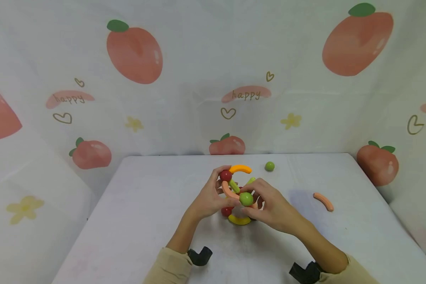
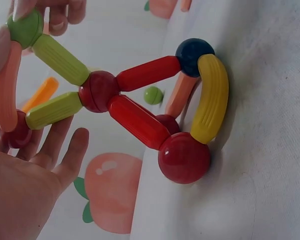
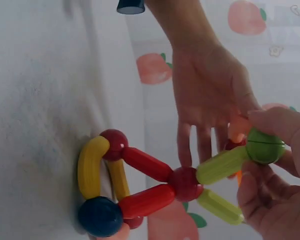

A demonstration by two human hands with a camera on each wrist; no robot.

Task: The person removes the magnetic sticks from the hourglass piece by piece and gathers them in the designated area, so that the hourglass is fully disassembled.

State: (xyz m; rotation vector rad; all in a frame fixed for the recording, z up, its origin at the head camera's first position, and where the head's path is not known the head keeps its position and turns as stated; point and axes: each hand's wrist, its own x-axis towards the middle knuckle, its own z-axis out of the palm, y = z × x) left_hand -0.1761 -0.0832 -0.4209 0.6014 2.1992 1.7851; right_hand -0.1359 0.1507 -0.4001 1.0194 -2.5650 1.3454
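Note:
A toy structure of magnetic balls and rods stands on the table. Its base has a yellow curved rod, a dark blue ball and red balls; red rods rise to a middle red ball, with light green rods above. My right hand pinches a green ball at the top, where a light green rod and a pink curved rod meet. My left hand holds the pink rod's other side, fingers around an upper red ball that carries an orange curved rod.
A loose green ball lies toward the back of the white table. To the right is a loose pink curved rod. A fruit-printed cloth hangs behind the table.

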